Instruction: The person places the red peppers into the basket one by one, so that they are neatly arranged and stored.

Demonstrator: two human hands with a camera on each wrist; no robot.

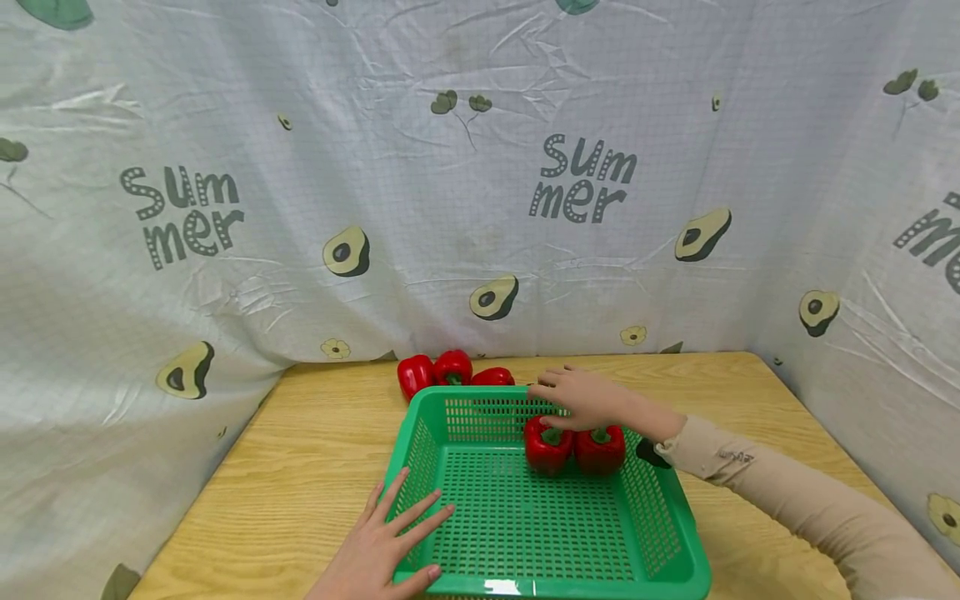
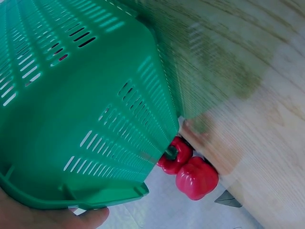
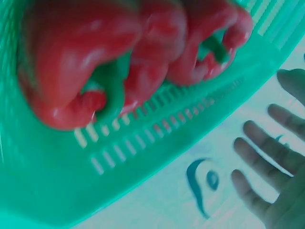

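A green slotted basket (image 1: 525,588) stands on the table, with two red bell peppers (image 1: 548,447) (image 1: 599,451) side by side at its far right inside. The left hand (image 1: 382,546) lies with spread fingers over the basket's left rim; in the left wrist view its fingertips (image 2: 95,217) touch the rim. Above the peppers and the far rim is the right hand (image 1: 581,398), holding nothing. In the right wrist view the right hand (image 3: 281,162) has its fingers spread apart, clear of the peppers (image 3: 81,62).
Behind the basket's far left corner, more red peppers (image 1: 415,377) (image 1: 453,367) (image 1: 492,377) lie on the wooden table (image 1: 322,442). A printed white cloth (image 1: 412,192) hangs behind and beside the table. A dark band sits at the right wrist.
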